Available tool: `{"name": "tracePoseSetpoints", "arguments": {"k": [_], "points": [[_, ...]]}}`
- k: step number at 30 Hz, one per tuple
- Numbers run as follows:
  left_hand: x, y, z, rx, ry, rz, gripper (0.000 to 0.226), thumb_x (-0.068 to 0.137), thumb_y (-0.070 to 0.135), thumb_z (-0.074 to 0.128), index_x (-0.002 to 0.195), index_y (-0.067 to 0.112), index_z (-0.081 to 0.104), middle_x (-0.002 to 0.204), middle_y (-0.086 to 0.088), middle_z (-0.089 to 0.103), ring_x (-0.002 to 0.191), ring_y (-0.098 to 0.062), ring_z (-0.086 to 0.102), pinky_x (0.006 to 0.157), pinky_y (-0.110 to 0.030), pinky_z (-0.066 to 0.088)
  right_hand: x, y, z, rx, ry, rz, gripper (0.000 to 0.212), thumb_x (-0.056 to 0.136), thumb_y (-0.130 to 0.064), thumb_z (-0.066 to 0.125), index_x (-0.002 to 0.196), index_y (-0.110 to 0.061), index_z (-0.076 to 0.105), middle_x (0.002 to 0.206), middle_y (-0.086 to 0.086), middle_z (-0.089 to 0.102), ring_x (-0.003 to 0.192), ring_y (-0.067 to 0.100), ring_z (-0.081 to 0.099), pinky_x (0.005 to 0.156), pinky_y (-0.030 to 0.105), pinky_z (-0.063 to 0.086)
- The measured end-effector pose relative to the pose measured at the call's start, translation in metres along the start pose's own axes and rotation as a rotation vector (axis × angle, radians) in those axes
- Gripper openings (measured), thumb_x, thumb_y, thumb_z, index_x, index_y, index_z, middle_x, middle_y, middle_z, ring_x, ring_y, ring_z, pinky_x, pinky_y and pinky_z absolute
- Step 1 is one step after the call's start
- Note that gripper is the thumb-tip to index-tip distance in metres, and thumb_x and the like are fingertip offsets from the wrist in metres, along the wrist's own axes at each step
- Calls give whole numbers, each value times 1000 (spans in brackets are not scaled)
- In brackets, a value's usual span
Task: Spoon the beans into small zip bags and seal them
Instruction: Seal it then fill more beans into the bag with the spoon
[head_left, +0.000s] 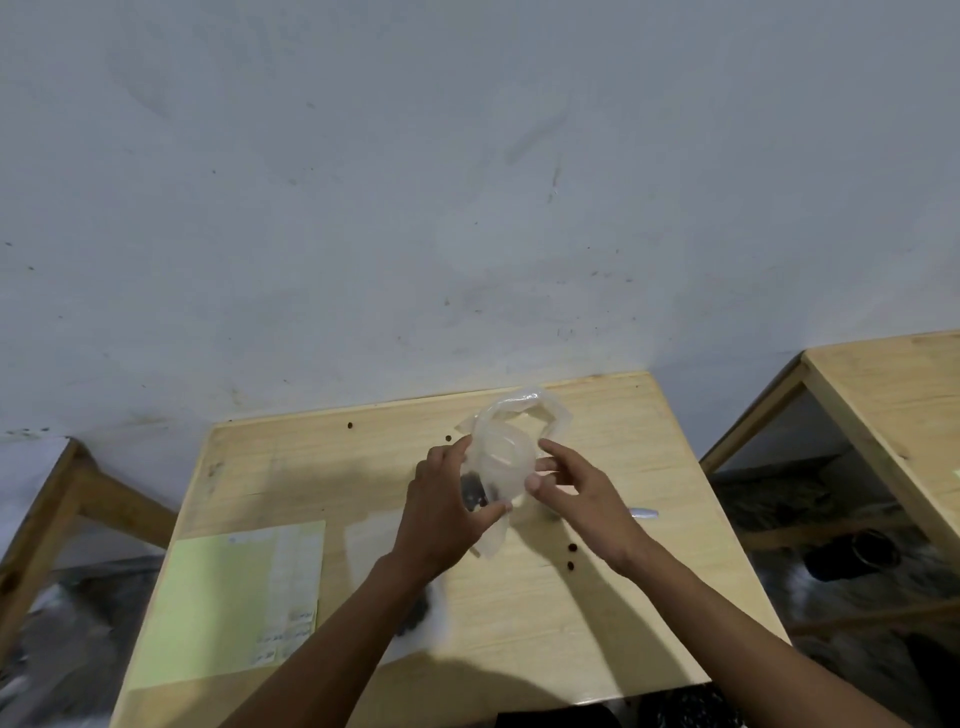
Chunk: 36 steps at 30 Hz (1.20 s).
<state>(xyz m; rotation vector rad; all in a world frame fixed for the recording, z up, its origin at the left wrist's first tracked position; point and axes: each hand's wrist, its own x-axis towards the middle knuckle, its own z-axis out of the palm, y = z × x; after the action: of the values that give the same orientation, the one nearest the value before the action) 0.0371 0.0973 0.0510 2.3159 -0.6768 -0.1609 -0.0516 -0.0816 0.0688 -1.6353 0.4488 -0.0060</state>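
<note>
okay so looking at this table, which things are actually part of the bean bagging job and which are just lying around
Part of the job: zip bag holding dark beans, gripped by left hand and right hand; spoon; loose beans.
Lying about: green paper; side tables.

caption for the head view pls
Both hands, left and right, hold a clear bag above a wooden table.

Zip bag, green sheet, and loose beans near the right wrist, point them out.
zip bag (503, 457), head view, clear middle panel.
green sheet (218, 608), head view, plain middle.
loose beans (572, 548), head view, upper bean.
</note>
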Motion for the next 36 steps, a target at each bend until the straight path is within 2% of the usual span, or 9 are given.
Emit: {"name": "tracePoseSetpoints", "arguments": {"k": [4,7,9,13,18,21,27,31,36], "points": [[4,6,-4,-81,-20,24,86,68,58,71,137,16,43,116,3,53,104,-13,54,89,-30,49,9,-15,15,-103,109,-128,28,87,-27,70,115,-26,67,99,-9,73,94,9,67,80,27,56],[6,7,-18,-186,49,3,39,87,24,68,123,15,54,101,4,60,91,-5,58,81,-23,52,13,-24,8,-98,153,-162,13,90,-21,68,102,-22,73,84,-11,72,82,10,67,70,24,52],[8,4,-26,-200,84,7,17,90,9,63,104,18,60,86,5,63,81,0,60,70,-13,50,15,-29,2,-117,88,-169,7,90,-18,67,94,-17,72,85,-4,73,83,15,69,77,33,54],[9,1,-36,-240,68,-14,18,89,4,63,84,22,62,73,6,63,70,-2,57,63,-8,43,15,-40,-5,-92,-5,-131,6,89,-14,68,90,-8,67,88,6,75,82,22,72,83,40,54],[12,6,-45,-389,27,-78,4,89,23,66,92,22,64,84,10,68,79,-6,62,71,-15,50,14,-54,-6,-128,-55,-131,6,88,-12,68,87,-7,66,83,7,75,75,16,70,76,27,51],[16,11,-54,-438,22,-82,3,89,21,67,86,22,66,70,14,66,66,-2,58,64,-15,45,15,-59,-5,-177,-86,-148,8,87,-14,69,86,-7,67,84,12,72,74,13,67,73,24,49],[14,20,-60,-386,23,2,7,89,22,67,82,23,66,71,13,67,66,-7,60,67,-26,48,16,-74,4,-629,-66,-375,12,84,-31,69,88,-34,58,90,-22,62,90,1,56,86,26,43],[14,26,-61,-311,71,55,10,89,22,67,80,24,65,77,14,68,74,-6,62,70,-19,45,19,-85,18,-806,-34,-455,6,87,-33,61,89,-28,61,91,-16,62,92,10,54,90,36,42],[10,25,-66,-259,106,72,12,88,21,67,77,23,63,77,15,67,78,-7,62,72,-15,44,20,-87,28,-878,-50,-505,10,86,-32,56,88,-23,60,87,-13,61,85,12,49,84,35,42]]}}
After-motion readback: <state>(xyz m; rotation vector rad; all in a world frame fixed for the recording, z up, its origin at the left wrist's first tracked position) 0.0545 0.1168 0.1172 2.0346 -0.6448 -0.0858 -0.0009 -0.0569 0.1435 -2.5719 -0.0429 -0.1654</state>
